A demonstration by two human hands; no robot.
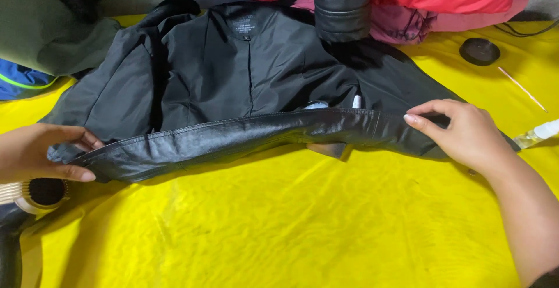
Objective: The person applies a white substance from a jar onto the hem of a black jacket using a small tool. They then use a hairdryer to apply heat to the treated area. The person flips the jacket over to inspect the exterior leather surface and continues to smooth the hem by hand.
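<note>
Both hands pinch the black leather jacket [233,90] spread lining-up across the far half of the yellow tabletop [291,224], left hand [35,151] and right hand [466,133] gripping opposite ends of its folded hem, seemingly to keep it taut.

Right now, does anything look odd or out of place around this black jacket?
Yes. Two small pale objects poke out from behind the jacket's folded hem. A thin stick and round black lid lie loose on the yellow sheet.
</note>
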